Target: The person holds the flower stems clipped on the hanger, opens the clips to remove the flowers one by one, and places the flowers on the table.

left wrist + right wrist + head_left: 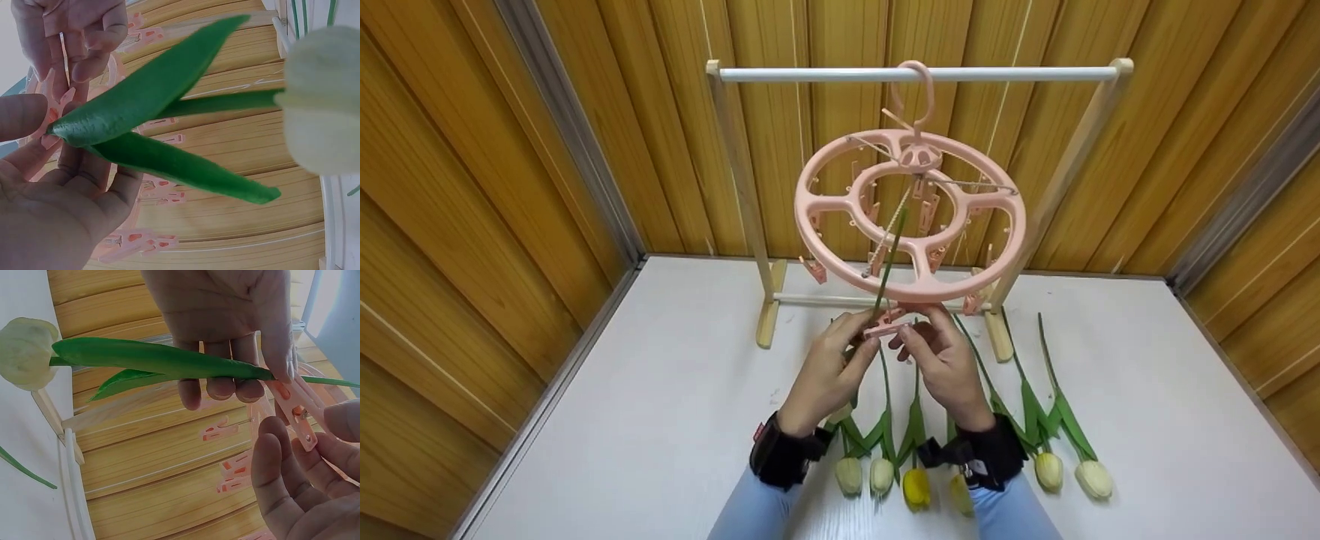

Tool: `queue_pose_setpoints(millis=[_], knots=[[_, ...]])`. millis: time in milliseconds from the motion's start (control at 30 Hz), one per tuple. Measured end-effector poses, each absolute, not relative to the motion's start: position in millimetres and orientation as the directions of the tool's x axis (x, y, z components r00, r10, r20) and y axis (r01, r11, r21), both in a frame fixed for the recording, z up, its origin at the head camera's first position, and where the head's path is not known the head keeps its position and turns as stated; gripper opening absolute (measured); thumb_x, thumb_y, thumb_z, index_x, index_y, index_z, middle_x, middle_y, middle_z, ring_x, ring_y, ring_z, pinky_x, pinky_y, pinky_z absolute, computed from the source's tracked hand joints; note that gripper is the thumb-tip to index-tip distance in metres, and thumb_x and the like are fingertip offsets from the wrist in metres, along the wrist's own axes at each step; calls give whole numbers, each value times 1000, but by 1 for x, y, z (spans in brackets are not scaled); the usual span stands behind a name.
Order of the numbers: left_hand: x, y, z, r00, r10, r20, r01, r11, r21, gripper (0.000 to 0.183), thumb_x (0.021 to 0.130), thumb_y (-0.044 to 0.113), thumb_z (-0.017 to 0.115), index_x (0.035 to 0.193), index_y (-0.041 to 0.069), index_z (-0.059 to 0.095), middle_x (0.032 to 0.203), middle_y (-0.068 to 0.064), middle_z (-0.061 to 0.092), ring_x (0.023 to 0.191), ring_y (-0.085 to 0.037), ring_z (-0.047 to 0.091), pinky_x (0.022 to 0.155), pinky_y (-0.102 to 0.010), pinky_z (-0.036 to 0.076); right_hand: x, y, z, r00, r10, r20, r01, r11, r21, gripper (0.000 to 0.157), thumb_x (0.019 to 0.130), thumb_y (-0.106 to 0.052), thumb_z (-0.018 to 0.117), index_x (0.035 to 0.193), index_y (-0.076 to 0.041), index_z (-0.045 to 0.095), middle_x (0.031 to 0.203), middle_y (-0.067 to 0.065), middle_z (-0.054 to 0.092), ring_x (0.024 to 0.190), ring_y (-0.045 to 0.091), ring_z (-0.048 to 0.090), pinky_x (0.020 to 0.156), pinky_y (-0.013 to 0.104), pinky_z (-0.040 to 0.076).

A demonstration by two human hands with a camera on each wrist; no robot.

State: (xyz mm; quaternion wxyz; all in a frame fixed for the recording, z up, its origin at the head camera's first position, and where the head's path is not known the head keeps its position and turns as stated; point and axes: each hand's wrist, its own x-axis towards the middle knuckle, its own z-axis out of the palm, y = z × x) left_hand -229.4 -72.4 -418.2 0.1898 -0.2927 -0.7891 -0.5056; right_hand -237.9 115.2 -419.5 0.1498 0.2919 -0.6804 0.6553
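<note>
A pink round clip hanger [960, 291] hangs by its hook before me. My left hand [832, 367] holds a white tulip [323, 101] by the base of its leaves, bloom downward, stem rising past the hanger's front rim. At that spot, a pink clothespin [297, 413] lies against the stem, right by the left thumb. My right hand [951, 367] pinches the clothespin's handle end between thumb and fingers, just below the rim. In the head view the held bloom is mostly hidden behind the left hand and wrist.
A wooden stand with a white top bar [810, 74] carries the hanger. More clothespins [814, 270] dangle around its rings. On the white table [675, 390] lie several tulips, among them a yellow one [916, 489] and a pale one [1093, 480]. Wood-patterned walls [450, 225] enclose the table.
</note>
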Motion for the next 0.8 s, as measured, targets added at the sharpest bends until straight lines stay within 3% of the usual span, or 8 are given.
queue_pose_setpoints(millis=[167, 400, 667, 800], knots=[[-232, -76, -418, -754, 287, 591, 657, 291, 696, 40, 106, 13, 58, 143, -2, 57, 121, -13, 68, 97, -19, 64, 80, -32, 55, -237, 115, -420, -776, -178, 605, -610, -31, -792, 40, 102, 5, 57, 142, 9, 51, 119, 22, 62, 83, 19, 67, 69, 25, 56], [-233, -84, -418, -787, 321, 526, 611, 292, 736, 38, 105, 9, 59, 142, 0, 57, 102, -7, 66, 88, -16, 61, 74, -29, 50, -237, 118, -419, -777, -160, 608, -610, -47, -791, 39, 101, 7, 58, 139, 11, 53, 121, 20, 61, 83, 17, 67, 68, 24, 56], [-232, -91, -418, -806, 348, 479, 583, 328, 743, 30, 102, 5, 63, 131, 0, 63, 98, -6, 64, 86, -16, 57, 72, -27, 47, -237, 122, -419, -788, -161, 594, -594, -50, -803, 36, 102, 5, 58, 137, 14, 54, 119, 18, 57, 85, 15, 66, 69, 23, 55], [-232, -93, -418, -800, 361, 480, 592, 341, 730, 27, 102, 7, 64, 127, 1, 66, 98, -6, 62, 84, -16, 54, 70, -34, 48, -238, 125, -418, -789, -163, 592, -592, -51, -804, 34, 101, 5, 58, 134, 14, 56, 118, 16, 58, 86, 14, 66, 70, 24, 55]])
